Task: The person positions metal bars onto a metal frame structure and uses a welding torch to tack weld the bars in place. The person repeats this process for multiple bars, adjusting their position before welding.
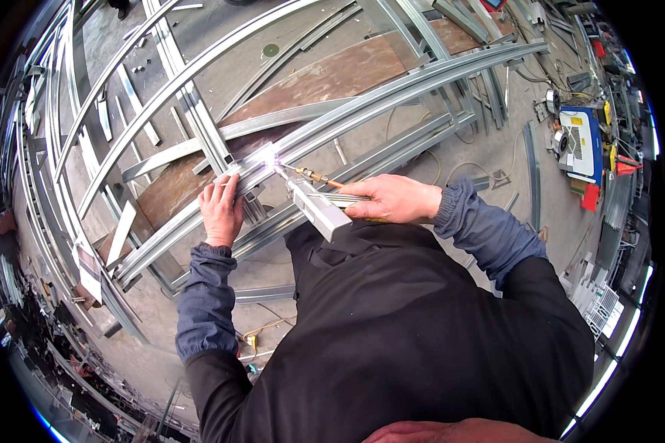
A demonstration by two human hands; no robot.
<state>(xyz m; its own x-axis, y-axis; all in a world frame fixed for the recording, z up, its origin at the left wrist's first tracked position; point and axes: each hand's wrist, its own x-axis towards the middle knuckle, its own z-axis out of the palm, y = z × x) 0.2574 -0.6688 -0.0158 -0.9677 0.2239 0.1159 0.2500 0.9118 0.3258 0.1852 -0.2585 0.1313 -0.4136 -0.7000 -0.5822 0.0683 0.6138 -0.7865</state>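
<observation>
My right hand (403,199) is closed around a welding torch (312,174) with brass-coloured fittings. Its tip points up and left at a bright violet-white glow (271,158) on the metal. Glare hides the joint itself. My left hand (222,210) grips a galvanised steel rail (171,230) just left of the glow, fingers bent over its edge. Below the torch, a short square metal tube (321,210) slants from near the glow toward my apron. Whether it touches the rail I cannot tell.
Curved and straight steel profiles (177,81) form a wide frame ahead and to the left. Rusty sheet (332,74) lies beneath it. A blue-and-white machine (580,144) stands at right, with cables nearby. Offcuts (129,92) litter the concrete floor.
</observation>
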